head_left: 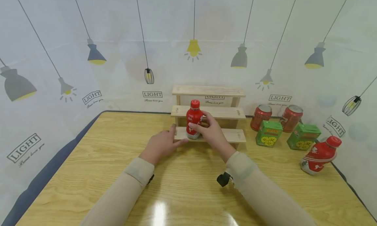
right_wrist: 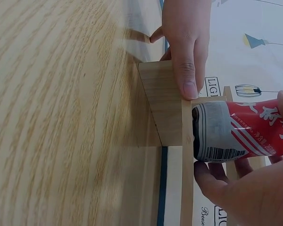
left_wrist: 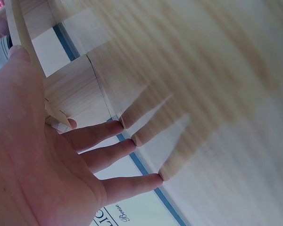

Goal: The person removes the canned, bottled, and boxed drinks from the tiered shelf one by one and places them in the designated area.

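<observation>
The red bottle (head_left: 194, 120) with a red cap stood upright on the lowest step of the wooden rack (head_left: 232, 135).

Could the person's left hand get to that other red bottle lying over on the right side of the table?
Probably not easily. The left hand rests on the left end of the wooden rack, while the lying red bottle sits far to the right, beyond the right hand holding the upright bottle. It would have to cross that arm.
</observation>
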The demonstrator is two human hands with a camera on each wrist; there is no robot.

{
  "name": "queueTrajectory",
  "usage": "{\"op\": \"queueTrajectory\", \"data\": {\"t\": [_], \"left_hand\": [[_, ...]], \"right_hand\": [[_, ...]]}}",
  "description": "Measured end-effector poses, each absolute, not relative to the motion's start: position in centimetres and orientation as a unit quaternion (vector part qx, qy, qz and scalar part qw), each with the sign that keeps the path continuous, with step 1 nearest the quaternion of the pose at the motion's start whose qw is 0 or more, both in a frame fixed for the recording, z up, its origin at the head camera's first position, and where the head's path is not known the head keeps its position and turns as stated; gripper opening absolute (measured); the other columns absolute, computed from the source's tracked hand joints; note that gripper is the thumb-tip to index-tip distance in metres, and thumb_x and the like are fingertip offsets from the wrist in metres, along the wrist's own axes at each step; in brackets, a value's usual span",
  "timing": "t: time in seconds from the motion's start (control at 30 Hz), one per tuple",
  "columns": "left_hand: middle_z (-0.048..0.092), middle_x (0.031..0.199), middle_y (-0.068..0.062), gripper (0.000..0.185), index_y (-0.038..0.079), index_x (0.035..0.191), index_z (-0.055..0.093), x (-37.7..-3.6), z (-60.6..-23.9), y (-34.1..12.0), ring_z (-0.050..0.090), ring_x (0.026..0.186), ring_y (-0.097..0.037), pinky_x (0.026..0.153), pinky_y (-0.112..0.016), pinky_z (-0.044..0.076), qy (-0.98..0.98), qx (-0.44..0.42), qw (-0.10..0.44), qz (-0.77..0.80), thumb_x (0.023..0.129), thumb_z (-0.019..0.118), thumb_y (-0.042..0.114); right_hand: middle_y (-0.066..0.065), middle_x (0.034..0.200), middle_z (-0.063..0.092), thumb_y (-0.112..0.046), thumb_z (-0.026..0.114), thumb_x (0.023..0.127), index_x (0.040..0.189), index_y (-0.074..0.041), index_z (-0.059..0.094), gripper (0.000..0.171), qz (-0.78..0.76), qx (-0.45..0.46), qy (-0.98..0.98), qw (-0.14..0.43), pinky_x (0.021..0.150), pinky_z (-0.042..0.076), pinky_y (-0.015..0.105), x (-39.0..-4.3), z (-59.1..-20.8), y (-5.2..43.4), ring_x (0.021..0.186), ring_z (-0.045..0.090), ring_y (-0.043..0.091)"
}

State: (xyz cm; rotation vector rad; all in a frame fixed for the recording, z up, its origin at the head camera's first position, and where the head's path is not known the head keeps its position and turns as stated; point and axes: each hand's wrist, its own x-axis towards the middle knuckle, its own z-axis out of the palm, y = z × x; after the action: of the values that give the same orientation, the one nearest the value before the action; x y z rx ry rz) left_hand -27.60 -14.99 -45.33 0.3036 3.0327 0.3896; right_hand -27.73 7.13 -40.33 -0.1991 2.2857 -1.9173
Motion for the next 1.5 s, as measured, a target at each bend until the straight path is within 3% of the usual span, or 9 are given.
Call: {"op": "queueTrajectory", "data": {"t": [0.6, 0.83, 1.23, 1.5], "left_hand": [[0.068, 0.142, -0.022, 0.114, 0.007, 0.169, 0.024, -27.6, -45.3, -14.8, 0.071, 0.124, -0.04, 0.1, -0.055, 0.061, 0.986, 0.098, 0.032, 0.134, 0.093, 0.036, 0.092], [0.065, 0.148, -0.021, 0.112, 0.008, 0.17, 0.022, -27.5, -45.3, -14.8, 0.068, 0.129, -0.039, 0.105, -0.054, 0.059, 0.985, 0.094, 0.036, 0.137, 0.094, 0.038, 0.09], [0.063, 0.151, -0.018, 0.115, 0.009, 0.171, 0.018, -27.4, -45.3, -14.9, 0.067, 0.132, -0.038, 0.105, -0.055, 0.059, 0.985, 0.101, 0.035, 0.136, 0.093, 0.036, 0.092], [0.064, 0.15, -0.02, 0.116, 0.009, 0.171, 0.018, -27.4, -45.3, -15.0, 0.068, 0.13, -0.038, 0.103, -0.055, 0.06, 0.986, 0.101, 0.039, 0.129, 0.092, 0.033, 0.093]], "right_hand": [[0.007, 0.151, 0.056, -0.039, 0.081, 0.096, 0.161, -0.03, 0.041, 0.076, -0.629, -0.07, 0.77, 0.08, 0.122, 0.047, 0.055, -27.2, -40.0, 8.4, 0.146, 0.053, 0.032], [0.008, 0.152, 0.056, -0.039, 0.08, 0.097, 0.162, -0.029, 0.039, 0.078, -0.628, -0.078, 0.77, 0.078, 0.121, 0.049, 0.055, -27.0, -40.2, 9.8, 0.146, 0.054, 0.033], [0.016, 0.162, 0.048, -0.036, 0.075, 0.101, 0.167, -0.024, 0.031, 0.08, -0.617, -0.056, 0.782, 0.063, 0.123, 0.046, 0.056, -26.0, -40.3, 14.9, 0.149, 0.048, 0.038], [0.018, 0.161, 0.047, -0.035, 0.074, 0.102, 0.169, -0.023, 0.027, 0.082, -0.615, -0.043, 0.786, 0.048, 0.121, 0.049, 0.05, -24.3, -39.7, 19.1, 0.149, 0.051, 0.038]]}}
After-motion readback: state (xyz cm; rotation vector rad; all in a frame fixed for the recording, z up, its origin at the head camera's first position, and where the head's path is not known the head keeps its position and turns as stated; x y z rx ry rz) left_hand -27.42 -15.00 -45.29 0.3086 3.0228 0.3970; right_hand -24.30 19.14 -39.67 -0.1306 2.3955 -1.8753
